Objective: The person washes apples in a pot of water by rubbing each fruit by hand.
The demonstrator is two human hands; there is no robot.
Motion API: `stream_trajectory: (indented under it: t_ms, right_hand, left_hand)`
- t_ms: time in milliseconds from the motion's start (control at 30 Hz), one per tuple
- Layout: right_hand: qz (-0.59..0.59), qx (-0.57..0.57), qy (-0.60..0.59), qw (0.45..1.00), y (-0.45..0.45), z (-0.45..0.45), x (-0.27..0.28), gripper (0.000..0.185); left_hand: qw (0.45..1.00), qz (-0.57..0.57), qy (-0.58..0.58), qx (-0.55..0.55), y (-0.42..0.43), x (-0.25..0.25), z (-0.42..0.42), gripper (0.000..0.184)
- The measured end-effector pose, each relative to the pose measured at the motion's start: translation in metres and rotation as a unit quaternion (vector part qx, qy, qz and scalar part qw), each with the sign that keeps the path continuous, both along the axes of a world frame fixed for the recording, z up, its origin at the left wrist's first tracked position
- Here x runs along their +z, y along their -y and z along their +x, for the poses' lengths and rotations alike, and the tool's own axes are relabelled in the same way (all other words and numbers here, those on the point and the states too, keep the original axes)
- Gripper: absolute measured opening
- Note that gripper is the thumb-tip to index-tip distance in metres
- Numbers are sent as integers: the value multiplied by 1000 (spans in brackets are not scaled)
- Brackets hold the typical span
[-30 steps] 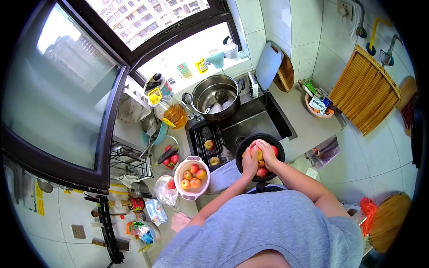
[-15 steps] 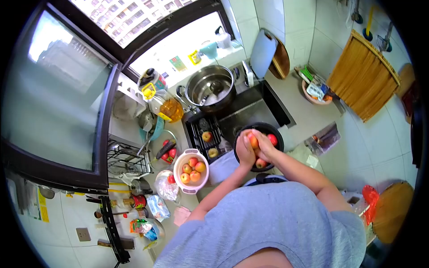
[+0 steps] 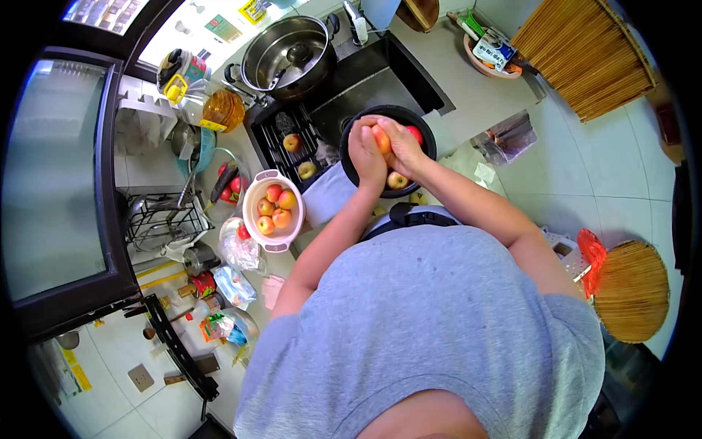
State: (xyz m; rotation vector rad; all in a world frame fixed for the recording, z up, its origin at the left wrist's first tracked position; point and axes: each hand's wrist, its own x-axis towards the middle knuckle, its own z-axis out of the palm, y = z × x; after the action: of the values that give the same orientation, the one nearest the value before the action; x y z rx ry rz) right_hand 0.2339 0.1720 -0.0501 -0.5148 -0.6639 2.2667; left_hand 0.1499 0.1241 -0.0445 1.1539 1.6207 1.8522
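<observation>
Over a black bowl [image 3: 426, 150] at the sink's near edge, my left hand [image 3: 368, 155] and my right hand [image 3: 401, 146] are cupped together around a red-orange apple [image 3: 381, 140]. Below them in the bowl lies a paler apple [image 3: 397, 180], and a red one [image 3: 414, 134] shows at its right side. Part of the bowl's contents is hidden by my hands. A white-pink basket [image 3: 276, 246] with several apples stands to the left. Two more apples, one reddish [image 3: 292, 143] and one yellowish [image 3: 307, 170], lie on the black rack beside the sink.
A large steel pot [image 3: 287, 58] stands behind the black sink [image 3: 365, 95]. An oil bottle [image 3: 223, 110] is left of the pot. A bowl with an eggplant [image 3: 224, 183] sits at the left, and a small pink bowl [image 3: 488, 62] with packets at the back right.
The view has tilted down and shifted, so the counter appears higher and further left. My hands have stayed over the black bowl, closed around an apple, which now shows more clearly between them.
</observation>
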Motion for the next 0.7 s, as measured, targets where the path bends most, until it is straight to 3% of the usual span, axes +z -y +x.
stream_trajectory:
  t_ms: [33, 67, 133, 200, 267, 300, 333, 367, 400, 433, 467, 533, 567, 700]
  right_hand:
    - [37, 8, 22, 999, 0, 3, 5, 44]
    - [74, 16, 44, 996, -1, 4, 8, 47]
    - [113, 51, 82, 989, -7, 6, -1, 51]
    - [153, 87, 120, 977, -5, 11, -5, 55]
    - [58, 96, 229, 967, -4, 14, -4, 59]
    - [51, 110, 269, 956, -10, 15, -13, 65]
    - [50, 115, 271, 954, -21, 18, -22, 65]
    - [206, 132, 383, 891, -34, 23, -30, 64]
    - [356, 144, 478, 790, -40, 25, -32, 64]
    - [424, 100, 510, 742, -39, 26, -35, 59]
    - [425, 104, 510, 741, -39, 27, -37, 59]
    - [594, 50, 523, 609, -38, 30, -43, 56]
    - [612, 72, 535, 578, -35, 29, -47, 60]
    - [596, 79, 500, 623, -31, 30, -66, 63]
  left_hand:
    - [996, 9, 86, 1, -5, -8, -3, 25]
    - [996, 5, 90, 5, -6, -16, -4, 25]
    - [960, -42, 278, -3, -5, -28, -8, 27]
    - [938, -70, 339, -12, 0, -36, -17, 23]
    - [956, -178, 229, 33, 4, -40, -23, 15]
    - [955, -179, 233, 37, 8, -42, -27, 15]
    - [977, -190, 86, 39, 13, -43, -33, 15]
    - [978, -197, -63, 39, 17, -44, -39, 16]
    - [956, -199, -210, 38, 20, -48, -47, 20]
    - [925, -188, -331, 18, 23, -51, -55, 25]
    - [925, -190, -328, 20, 25, -56, -54, 25]
    - [867, -234, -439, -38, 32, -50, -46, 30]
    - [855, -256, -449, -43, 36, -48, -41, 37]
    - [839, -188, -511, 5, 41, -67, -33, 46]
